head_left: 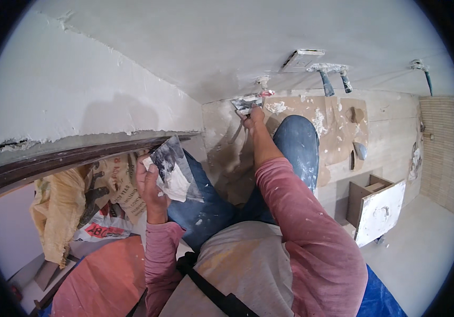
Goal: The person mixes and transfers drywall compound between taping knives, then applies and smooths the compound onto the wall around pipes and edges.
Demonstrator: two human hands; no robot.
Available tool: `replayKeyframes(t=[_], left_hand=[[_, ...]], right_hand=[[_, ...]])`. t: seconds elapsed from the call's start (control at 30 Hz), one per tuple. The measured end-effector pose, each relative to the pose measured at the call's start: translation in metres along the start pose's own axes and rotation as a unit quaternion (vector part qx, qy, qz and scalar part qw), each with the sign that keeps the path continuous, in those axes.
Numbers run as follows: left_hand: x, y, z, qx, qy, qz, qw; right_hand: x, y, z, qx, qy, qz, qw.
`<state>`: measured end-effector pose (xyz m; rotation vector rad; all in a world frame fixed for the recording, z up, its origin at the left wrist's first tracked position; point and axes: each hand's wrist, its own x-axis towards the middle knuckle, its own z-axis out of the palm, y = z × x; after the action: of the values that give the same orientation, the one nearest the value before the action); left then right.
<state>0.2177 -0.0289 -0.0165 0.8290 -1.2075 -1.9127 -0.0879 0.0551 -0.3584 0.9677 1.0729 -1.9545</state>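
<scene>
My left hand (153,190) is closed around the edge of a flat metal putty blade (170,157), held up over my left thigh. A thick lump of white putty (176,183) lies on its face. Further off, my right hand (253,117) grips a second wide putty knife (244,102), its blade low at the foot of the grey-white wall (237,47). That blade sits just below a putty-smeared pipe stub (262,82) with something red beside it. My right fingers partly hide how the tool is held.
Blue-grey pipes (326,83) and a box-like fitting (303,59) stick out of the wall. Putty-spotted cardboard (340,127) covers part of the floor. At right stands a small wooden stool (380,211) with a white-stained top. Sacks (58,206) lie left beyond a dark wooden frame (73,157).
</scene>
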Motion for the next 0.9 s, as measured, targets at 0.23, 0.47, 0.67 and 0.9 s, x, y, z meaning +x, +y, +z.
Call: replayKeyframes(t=[0.23, 0.47, 0.67, 0.9], left_hand=[[-0.001, 0.004, 0.001, -0.001, -0.002, -0.003, 1.0], [-0.002, 0.005, 0.012, 0.007, 0.026, 0.0, 1.0], [-0.002, 0.0, 0.003, 0.046, 0.028, 0.009, 0.999], [-0.002, 0.002, 0.003, 0.016, -0.004, 0.017, 1.0]], right_hand=[[-0.013, 0.001, 0.024, -0.004, 0.009, -0.037, 0.999], [-0.007, -0.017, 0.034, 0.01, -0.034, -0.029, 0.999], [-0.057, 0.02, 0.069, -0.006, 0.037, -0.13, 0.991], [-0.053, 0.038, 0.038, -0.07, 0.123, -0.229, 0.963]])
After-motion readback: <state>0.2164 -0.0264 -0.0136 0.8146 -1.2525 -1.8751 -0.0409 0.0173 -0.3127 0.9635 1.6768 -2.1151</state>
